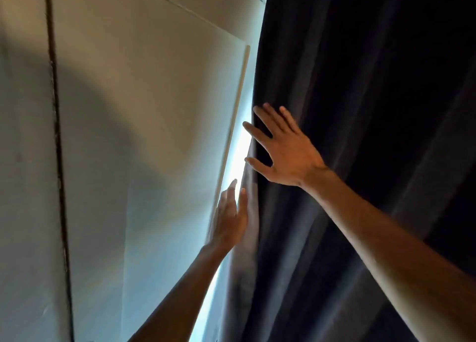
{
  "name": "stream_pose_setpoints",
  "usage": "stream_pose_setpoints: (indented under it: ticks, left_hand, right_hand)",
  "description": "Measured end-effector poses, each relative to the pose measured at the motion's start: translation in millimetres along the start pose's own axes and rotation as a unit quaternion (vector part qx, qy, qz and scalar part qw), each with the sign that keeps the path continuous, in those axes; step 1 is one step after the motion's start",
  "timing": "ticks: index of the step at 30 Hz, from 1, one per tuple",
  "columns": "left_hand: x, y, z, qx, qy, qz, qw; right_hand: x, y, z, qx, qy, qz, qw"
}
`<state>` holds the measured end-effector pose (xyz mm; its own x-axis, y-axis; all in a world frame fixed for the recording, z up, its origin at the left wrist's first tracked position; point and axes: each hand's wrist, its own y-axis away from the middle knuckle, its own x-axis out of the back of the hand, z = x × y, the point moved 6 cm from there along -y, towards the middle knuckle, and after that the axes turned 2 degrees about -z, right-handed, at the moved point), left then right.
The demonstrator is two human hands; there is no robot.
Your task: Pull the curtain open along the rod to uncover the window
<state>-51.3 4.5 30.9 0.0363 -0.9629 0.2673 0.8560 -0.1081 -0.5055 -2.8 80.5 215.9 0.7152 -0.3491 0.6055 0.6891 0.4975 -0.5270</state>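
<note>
A dark, heavy curtain (347,110) hangs in folds over the right half of the view. Along its left edge a narrow strip of bright window light (239,156) shows. My right hand (286,148) is spread flat, fingers apart, against the curtain's left edge at mid height. Lower down, my left hand (229,220) reaches up with straight fingers beside the same edge, in front of the bright gap, and whether it touches the cloth I cannot tell. The rod is out of view.
A pale wall (141,135) fills the left half, with a thin light trim strip (237,104) running along the window's side. A dark vertical seam (56,135) runs down the wall at far left.
</note>
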Motion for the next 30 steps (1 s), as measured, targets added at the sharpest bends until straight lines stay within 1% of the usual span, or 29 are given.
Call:
stream_pose_setpoints:
  ticks: [1,5,7,9,11,12,14,16,19,22,25,30]
  left_hand:
    - [-2.8,-0.5,-1.3,0.006,0.035,0.001,0.999]
    - [-23.6,-11.6,-15.0,-0.001,0.104,-0.011,0.995]
    - [-31.7,-14.0,-21.4,0.011,0.107,-0.016,0.994]
    - [-40.6,-13.2,-24.8,0.004,0.109,-0.018,0.994]
    - [-54.3,-10.8,-24.1,0.004,0.113,-0.044,0.993]
    - [-62.6,-10.0,-23.0,0.005,0.127,-0.06,0.99]
    - [-80.1,-7.6,-25.3,0.016,0.143,-0.066,0.987]
    - [-88.8,-4.7,-24.8,0.024,0.141,-0.043,0.989]
    - [-90.9,-0.6,-30.7,0.025,0.136,0.015,0.99]
    - [-87.4,6.3,-32.5,0.009,0.123,0.031,0.992]
    - [-79.9,14.3,-26.4,0.009,0.12,0.051,0.991]
    - [-66.0,27.3,-26.3,0.032,0.096,0.097,0.99]
  right_hand:
    - [-2.3,-3.4,-3.0,0.014,0.02,0.008,1.0]
    - [-10.4,-15.8,-9.0,0.046,0.068,0.044,0.996]
    - [-16.7,-21.4,-6.0,0.068,0.093,0.013,0.993]
    - [-22.9,-23.5,0.8,0.078,0.11,-0.01,0.991]
    - [-32.5,-22.8,4.0,0.088,0.109,-0.036,0.989]
    - [-36.5,-23.0,4.2,0.097,0.106,-0.04,0.989]
    - [-42.5,-21.4,3.4,0.111,0.104,-0.043,0.987]
    - [-47.5,-18.6,4.2,0.115,0.111,-0.043,0.986]
    - [-52.8,-7.8,13.2,0.108,0.13,-0.082,0.982]
    - [-53.5,4.3,22.8,0.094,0.142,-0.103,0.98]
    - [-50.5,7.3,22.7,0.106,0.15,-0.083,0.979]
    - [-43.8,-2.1,14.1,0.16,0.152,-0.034,0.975]
